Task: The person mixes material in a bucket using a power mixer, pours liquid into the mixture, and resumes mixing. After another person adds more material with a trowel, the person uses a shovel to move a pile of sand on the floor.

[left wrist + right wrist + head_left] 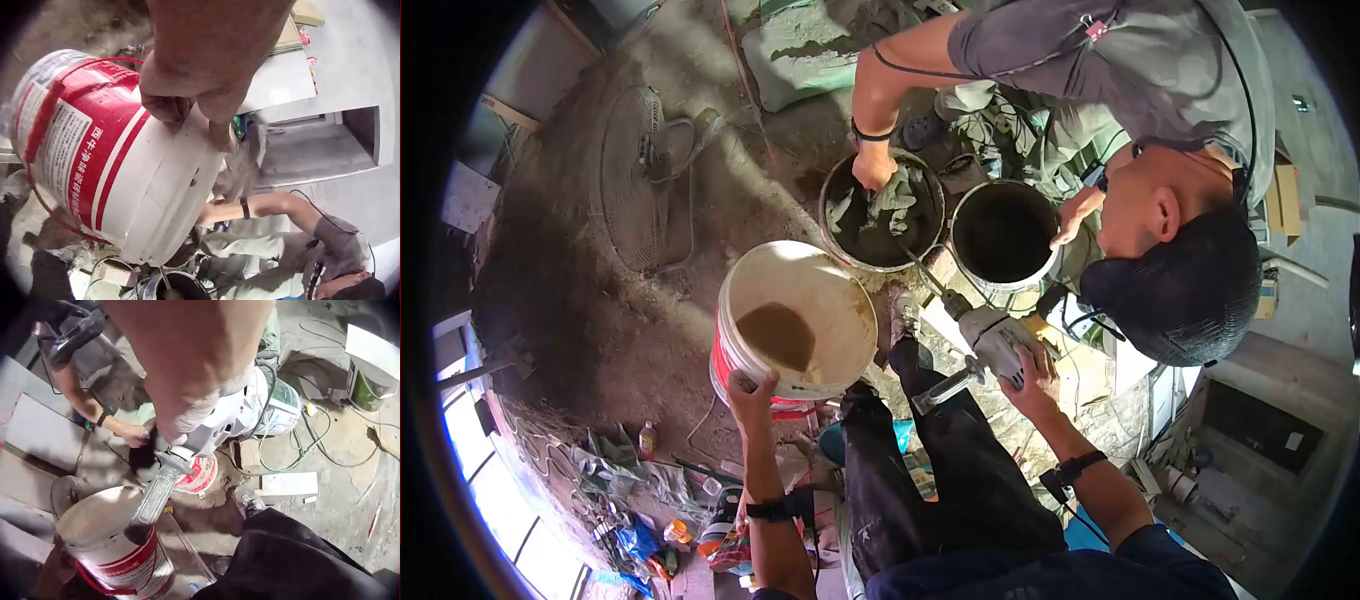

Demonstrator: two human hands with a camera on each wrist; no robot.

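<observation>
My left hand [752, 402] grips the rim of a white and red bucket [722, 345] with some brownish liquid inside; in the left wrist view the hand [187, 100] pinches the edge of the bucket [156, 181]. My right hand [1032, 385] holds the body of a power mixer [998, 343], whose shaft reaches into a bucket of grey mix [878, 240]. In the right wrist view the right hand [187, 419] wraps the mixer [215, 428] above its side handle. Another person's hand [874, 166] is at that grey mix, the fingers partly hidden.
A dark-filled bucket [1005, 235] stands beside the mix, touched by the other person's second hand [1080, 215]. A fan [635, 180] lies on the floor at the left, a sack [800, 60] at the top. Clutter and bottles lie at the lower left; cables cross the floor.
</observation>
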